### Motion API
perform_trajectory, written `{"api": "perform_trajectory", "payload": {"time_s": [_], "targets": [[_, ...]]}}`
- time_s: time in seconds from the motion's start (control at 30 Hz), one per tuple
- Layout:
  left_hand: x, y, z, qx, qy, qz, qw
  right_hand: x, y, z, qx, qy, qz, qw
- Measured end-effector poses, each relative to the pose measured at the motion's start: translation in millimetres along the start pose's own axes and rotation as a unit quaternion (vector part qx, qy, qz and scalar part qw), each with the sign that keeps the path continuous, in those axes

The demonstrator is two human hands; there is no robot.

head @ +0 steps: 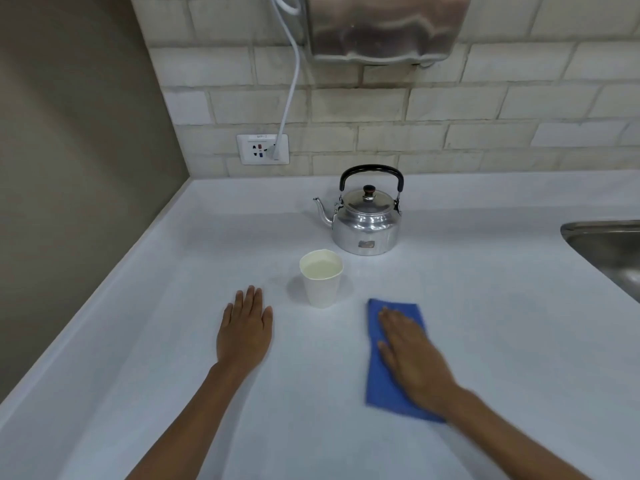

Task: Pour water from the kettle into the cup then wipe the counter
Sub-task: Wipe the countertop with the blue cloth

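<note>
A shiny metal kettle point(367, 223) with a black handle stands upright near the back of the white counter point(485, 323), spout pointing left. In front of it a white paper cup point(322, 282) holds water almost to its rim. A blue cloth point(381, 382) lies flat on the counter right of the cup. My right hand point(414, 358) rests palm down on the cloth, fingers stretched out. My left hand point(244, 329) lies flat on the bare counter left of the cup, holding nothing.
A steel sink point(609, 251) is set into the counter at the right edge. On the brick wall behind are a socket point(262, 148) with a white cable and a metal dispenser point(384, 26). A plain wall closes the left side.
</note>
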State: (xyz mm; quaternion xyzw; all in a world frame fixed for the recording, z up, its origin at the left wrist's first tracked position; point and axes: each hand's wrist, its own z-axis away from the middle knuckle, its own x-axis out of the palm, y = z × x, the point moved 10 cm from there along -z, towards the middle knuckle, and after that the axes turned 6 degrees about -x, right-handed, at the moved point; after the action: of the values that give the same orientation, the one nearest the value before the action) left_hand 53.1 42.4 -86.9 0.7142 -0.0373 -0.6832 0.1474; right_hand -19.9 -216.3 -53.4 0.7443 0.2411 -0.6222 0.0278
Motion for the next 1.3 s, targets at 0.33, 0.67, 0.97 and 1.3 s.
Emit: {"api": "perform_trajectory", "payload": {"time_s": [0.33, 0.67, 0.97, 1.3], "targets": [[3, -2, -3, 0.006, 0.021, -0.02, 1.0, 39, -1, -22, 0.012, -0.031, 0.022, 0.999], [2, 2, -3, 0.004, 0.028, -0.025, 0.999, 23, 48, -57, 0.01, -0.052, 0.013, 0.999], [1, 3, -2, 0.0, 0.03, -0.024, 0.999, 50, 14, -155, -0.157, -0.147, -0.049, 0.975], [4, -3, -6, 0.01, 0.033, -0.018, 0.999, 43, 9, -151, -0.154, -0.107, -0.063, 0.98]]}}
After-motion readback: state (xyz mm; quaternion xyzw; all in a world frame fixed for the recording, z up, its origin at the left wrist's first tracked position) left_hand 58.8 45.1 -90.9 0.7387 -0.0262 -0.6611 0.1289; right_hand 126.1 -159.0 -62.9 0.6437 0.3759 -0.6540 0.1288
